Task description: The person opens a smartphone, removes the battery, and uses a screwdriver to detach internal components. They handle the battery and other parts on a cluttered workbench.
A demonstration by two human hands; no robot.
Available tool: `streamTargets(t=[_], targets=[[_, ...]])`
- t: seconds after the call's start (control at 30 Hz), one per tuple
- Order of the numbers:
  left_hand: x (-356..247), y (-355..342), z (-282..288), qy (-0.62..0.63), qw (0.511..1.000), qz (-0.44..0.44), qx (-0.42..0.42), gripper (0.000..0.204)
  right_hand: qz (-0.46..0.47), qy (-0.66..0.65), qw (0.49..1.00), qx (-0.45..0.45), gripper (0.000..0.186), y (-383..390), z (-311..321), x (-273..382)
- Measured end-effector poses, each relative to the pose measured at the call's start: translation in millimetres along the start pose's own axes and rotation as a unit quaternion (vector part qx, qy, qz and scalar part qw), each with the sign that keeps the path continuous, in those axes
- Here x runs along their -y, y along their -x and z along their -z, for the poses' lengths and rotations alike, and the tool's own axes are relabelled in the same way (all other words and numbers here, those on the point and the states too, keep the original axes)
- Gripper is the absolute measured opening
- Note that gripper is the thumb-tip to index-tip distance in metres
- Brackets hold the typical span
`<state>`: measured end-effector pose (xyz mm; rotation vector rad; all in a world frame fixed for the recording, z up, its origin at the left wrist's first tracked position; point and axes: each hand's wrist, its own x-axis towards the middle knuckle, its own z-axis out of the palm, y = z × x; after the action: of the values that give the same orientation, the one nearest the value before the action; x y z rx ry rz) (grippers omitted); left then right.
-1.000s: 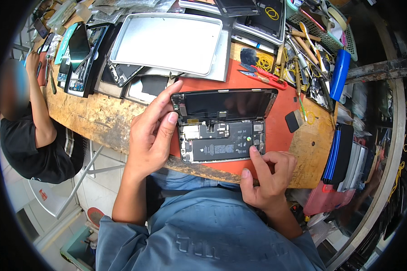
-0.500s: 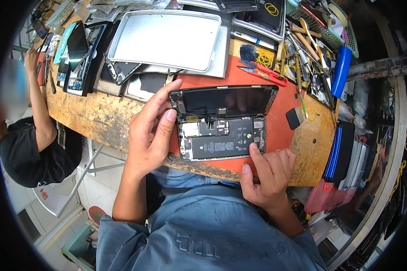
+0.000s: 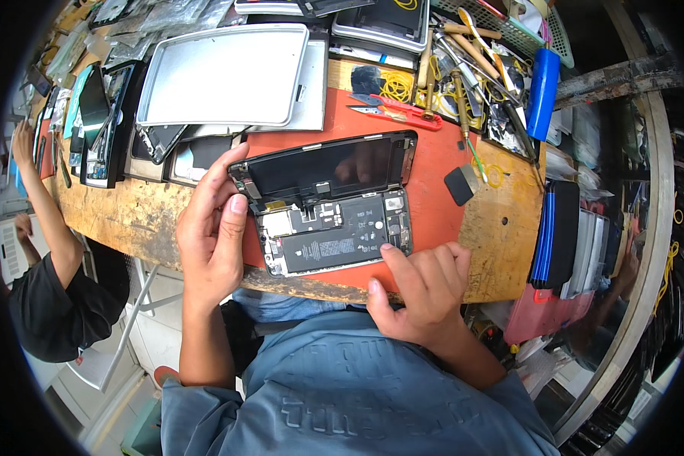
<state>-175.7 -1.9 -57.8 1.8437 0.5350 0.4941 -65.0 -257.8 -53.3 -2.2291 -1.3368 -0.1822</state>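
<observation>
Head view: right hand (image 3: 425,289), lower right of centre, grip apart, index finger at the opened phone (image 3: 330,239), mid-frame; left hand (image 3: 211,235), grip clamped on its raised screen (image 3: 327,171); beyond, snips (image 3: 391,109) on red mat (image 3: 437,156); tray (image 3: 224,72), upper left.

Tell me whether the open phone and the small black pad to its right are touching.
Apart. The head view shows bare red mat between the phone's right side and the black pad.
</observation>
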Motion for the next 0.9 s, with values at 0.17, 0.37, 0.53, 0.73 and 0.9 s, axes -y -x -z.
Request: streamTargets(t=[0.17, 0.37, 0.53, 0.73, 0.9], targets=[[-3, 0, -3, 0.0, 1.0, 0.002, -0.007, 0.046, 0.005, -0.021, 0.998, -0.057, 0.046, 10, -9, 0], [-6, 0, -3, -0.018, 1.0, 0.009, -0.009, 0.046, 0.002, -0.011, 0.997, -0.076, 0.046, 9, -8, 1], [-3, 2, -1, -0.014, 1.0, 0.008, -0.015, 0.046, 0.005, 0.002, 0.999, -0.033, 0.045, 2, -5, 2], [-1, 2, -1, -0.017, 1.0, 0.011, -0.012, 0.047, 0.005, -0.016, 0.999, -0.038, 0.041, 1, -6, 1], [-1, 2, 2, -0.02, 1.0, 0.011, -0.002, 0.047, 0.001, -0.048, 0.998, -0.045, 0.035, -6, -7, 2]])
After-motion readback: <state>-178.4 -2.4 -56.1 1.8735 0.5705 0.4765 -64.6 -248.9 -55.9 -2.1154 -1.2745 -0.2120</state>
